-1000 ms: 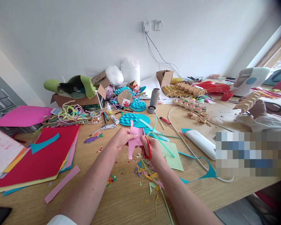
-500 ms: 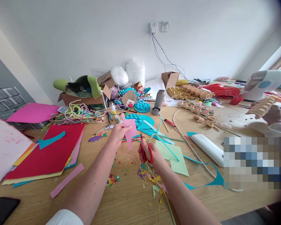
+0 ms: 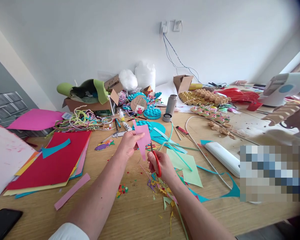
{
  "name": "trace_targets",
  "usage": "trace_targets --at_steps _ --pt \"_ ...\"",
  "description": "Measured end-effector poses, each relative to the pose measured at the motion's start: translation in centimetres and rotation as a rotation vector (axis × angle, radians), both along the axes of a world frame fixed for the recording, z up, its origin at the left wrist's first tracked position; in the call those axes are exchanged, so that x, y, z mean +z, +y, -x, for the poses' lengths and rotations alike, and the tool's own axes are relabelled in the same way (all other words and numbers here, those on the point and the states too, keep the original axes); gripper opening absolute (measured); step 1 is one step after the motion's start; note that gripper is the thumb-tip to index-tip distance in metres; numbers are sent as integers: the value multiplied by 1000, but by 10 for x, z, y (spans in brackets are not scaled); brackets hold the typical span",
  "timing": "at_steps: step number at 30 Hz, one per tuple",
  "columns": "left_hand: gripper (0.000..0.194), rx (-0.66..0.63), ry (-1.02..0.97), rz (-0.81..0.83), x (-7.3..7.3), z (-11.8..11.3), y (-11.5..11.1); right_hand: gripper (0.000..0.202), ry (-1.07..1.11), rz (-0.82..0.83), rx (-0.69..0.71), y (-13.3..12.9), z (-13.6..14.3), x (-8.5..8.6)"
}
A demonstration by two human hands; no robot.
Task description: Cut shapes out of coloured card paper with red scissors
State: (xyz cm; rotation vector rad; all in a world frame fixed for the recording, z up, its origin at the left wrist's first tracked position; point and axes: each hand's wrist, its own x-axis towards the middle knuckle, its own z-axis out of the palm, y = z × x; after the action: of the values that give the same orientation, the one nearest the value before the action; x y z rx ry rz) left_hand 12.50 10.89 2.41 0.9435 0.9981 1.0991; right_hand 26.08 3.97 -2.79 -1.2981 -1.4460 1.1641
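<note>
My left hand pinches a cut piece of pink paper upright above the middle of the table, thumb on its near face. The paper has a narrow tab at the top and tapers at the bottom. In my right hand are red-handled scissors, their blades pointing up at the paper's right edge. Whether the blades touch the paper I cannot tell. Below my hands lie paper scraps in several colours and small round dots. A pale green sheet lies beyond my right wrist.
To the left is a stack of coloured paper, with a pink strip and a phone nearer. A grey thermos stands behind. At right, a white cable loops past a white power strip.
The pink paper has turned slightly and shifted right in my left hand. My right hand has turned the scissors, bringing the blades to the paper's right edge.
</note>
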Motion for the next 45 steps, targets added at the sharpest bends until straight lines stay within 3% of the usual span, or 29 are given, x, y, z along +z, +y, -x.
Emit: trace_targets --at_steps 45 --pt "32 5 -52 -47 3 -6 -4 51 -26 -10 -121 -2 0 2"
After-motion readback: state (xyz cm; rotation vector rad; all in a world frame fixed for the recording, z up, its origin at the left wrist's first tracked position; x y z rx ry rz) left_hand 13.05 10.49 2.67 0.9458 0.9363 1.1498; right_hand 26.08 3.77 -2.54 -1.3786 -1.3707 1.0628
